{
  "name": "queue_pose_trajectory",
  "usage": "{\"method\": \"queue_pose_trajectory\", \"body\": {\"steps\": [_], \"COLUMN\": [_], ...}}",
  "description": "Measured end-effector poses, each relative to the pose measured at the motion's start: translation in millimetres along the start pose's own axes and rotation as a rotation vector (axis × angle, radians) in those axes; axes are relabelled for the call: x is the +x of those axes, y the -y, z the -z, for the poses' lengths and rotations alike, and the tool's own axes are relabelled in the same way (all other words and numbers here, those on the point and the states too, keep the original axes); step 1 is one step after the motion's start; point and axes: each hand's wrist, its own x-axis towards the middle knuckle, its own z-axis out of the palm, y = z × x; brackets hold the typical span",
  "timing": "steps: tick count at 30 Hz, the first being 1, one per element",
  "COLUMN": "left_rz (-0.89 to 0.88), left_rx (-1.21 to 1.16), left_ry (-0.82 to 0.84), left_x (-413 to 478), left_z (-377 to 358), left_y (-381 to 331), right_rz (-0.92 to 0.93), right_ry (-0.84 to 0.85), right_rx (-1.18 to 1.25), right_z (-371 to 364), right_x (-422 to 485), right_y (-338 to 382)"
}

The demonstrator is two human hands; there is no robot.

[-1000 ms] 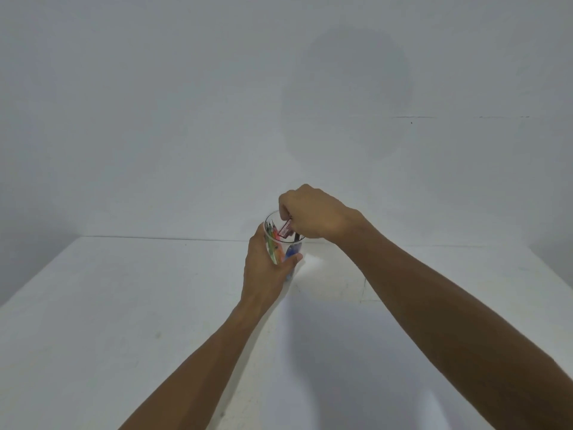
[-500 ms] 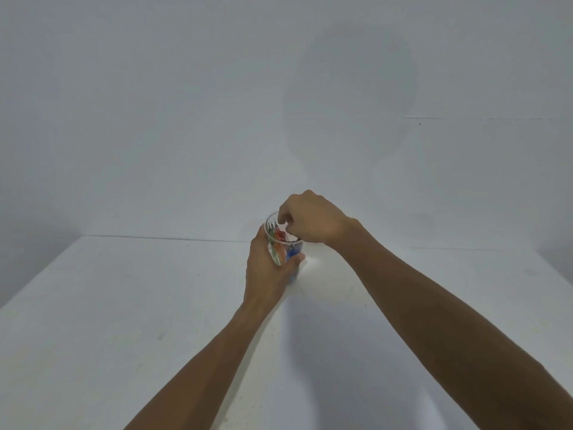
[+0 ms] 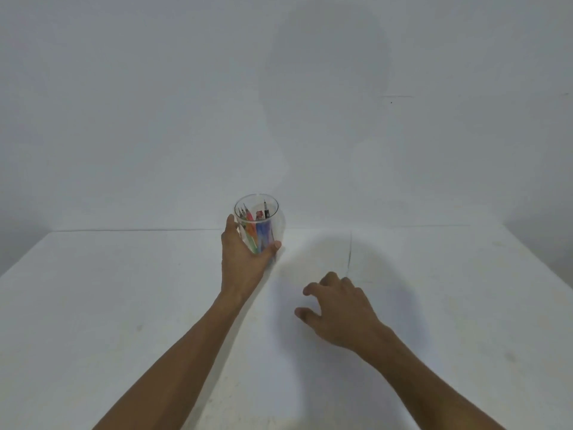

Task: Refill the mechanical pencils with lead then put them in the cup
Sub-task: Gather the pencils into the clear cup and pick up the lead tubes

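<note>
A clear glass cup (image 3: 273, 209) stands near the far edge of the white table (image 3: 124, 305). Several coloured mechanical pencils (image 3: 259, 232) stand inside it, tips up: orange, green, blue and a dark one. My left hand (image 3: 243, 256) grips the cup from its left side, thumb curled round the front near the base. My right hand (image 3: 338, 308) hovers low over the table to the right and nearer to me, fingers loosely spread and holding nothing.
The white wall (image 3: 279, 103) rises right behind the table's far edge. A thin dark line (image 3: 349, 252) marks the tabletop to the right of the cup. My hands' shadow lies on the table around my right hand.
My right hand has left the mouth of the cup and drawn back toward me and down, now holding nothing. My left hand still holds the cup in place.
</note>
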Motion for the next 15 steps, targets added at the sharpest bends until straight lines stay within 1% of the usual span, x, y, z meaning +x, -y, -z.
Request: {"method": "queue_pose_trajectory", "body": {"steps": [1, 3, 6, 9, 12, 15], "left_rz": [0.004, 0.017, 0.071, 0.113, 0.114, 0.118], "left_rx": [0.021, 0.054, 0.086, 0.067, 0.036, 0.011], "left_ry": [0.008, 0.031, 0.042, 0.042, 0.030, 0.003], "left_x": [-2, -8, -12, -12, -12, -11], "left_z": [0, -2, -4, -5, -5, -8], "left_y": [4, 11, 18, 18, 17, 14], "right_rz": [-0.010, -0.012, -0.030, -0.062, -0.113, -0.112], "right_ry": [0.045, 0.072, 0.043, 0.014, 0.010, -0.010], "right_rx": [-0.026, -0.067, -0.060, -0.070, -0.058, -0.055], "right_z": [-8, -20, -29, -33, -36, -36], "right_x": [-6, -13, -14, -6, 9, 31], "right_y": [-2, -4, -9, -20, -29, -34]}}
